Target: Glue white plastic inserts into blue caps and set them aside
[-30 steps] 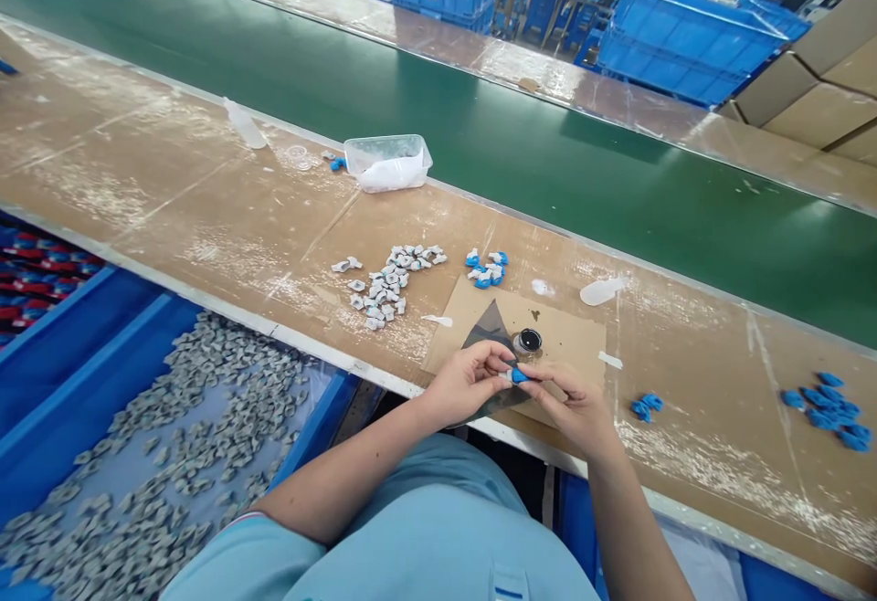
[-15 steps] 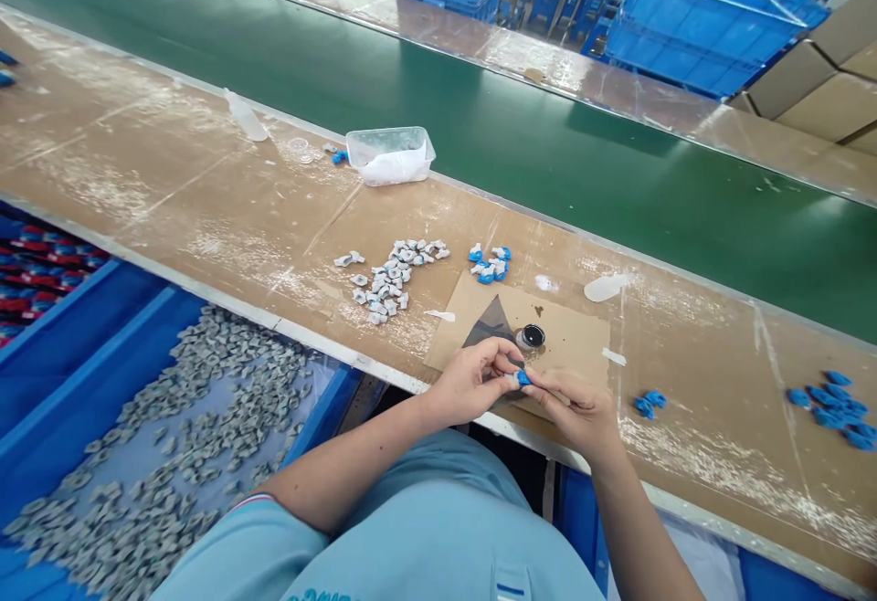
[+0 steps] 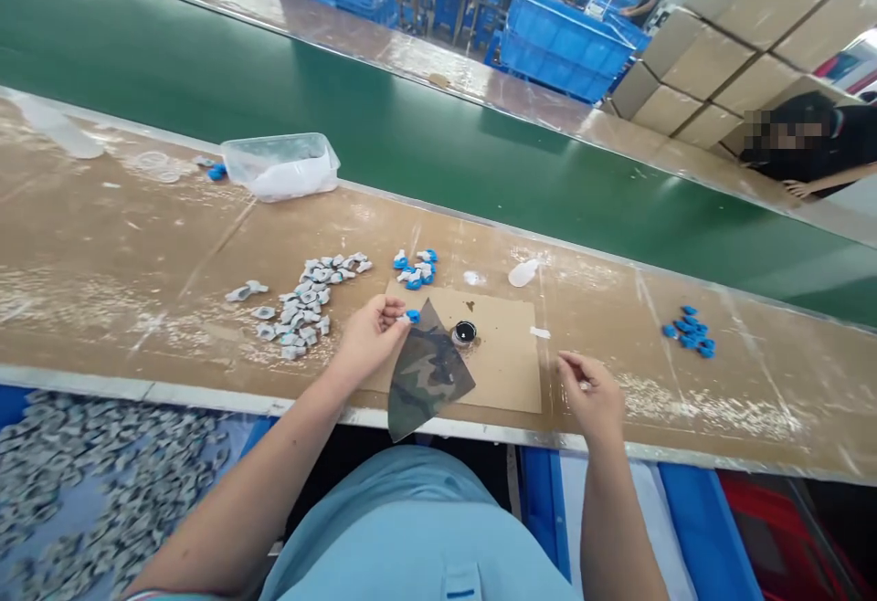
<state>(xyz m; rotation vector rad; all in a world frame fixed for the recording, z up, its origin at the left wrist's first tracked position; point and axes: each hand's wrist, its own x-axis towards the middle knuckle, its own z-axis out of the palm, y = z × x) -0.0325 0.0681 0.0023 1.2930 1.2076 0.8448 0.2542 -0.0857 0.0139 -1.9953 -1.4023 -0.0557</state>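
Observation:
My left hand (image 3: 374,338) pinches a small blue-and-grey plastic part (image 3: 412,316) between thumb and fingertips, above the left edge of the cardboard sheet (image 3: 511,373). Just right of it, a camouflage cloth (image 3: 431,373) lies partly over the sheet. A small round pot of black liquid (image 3: 464,333) stands beside the cloth. My right hand (image 3: 593,395) is right of the sheet, low over the table, fingers curled together; what they hold, if anything, is hidden. Joined blue-and-grey parts (image 3: 415,270) lie behind the sheet, and loose grey parts (image 3: 301,304) spread left of my left hand.
Several blue parts (image 3: 691,333) lie at the right. A clear plastic tub (image 3: 280,167) and small white bottle (image 3: 524,272) stand near the green conveyor belt (image 3: 438,135). Below left is a bin of grey parts (image 3: 116,491). Another person's hand (image 3: 798,188) rests across the belt.
My hands have separated: the left moved left with the blue-and-grey part, the right moved right. The cloth now lies uncovered. The view has turned right, and another person has come into view.

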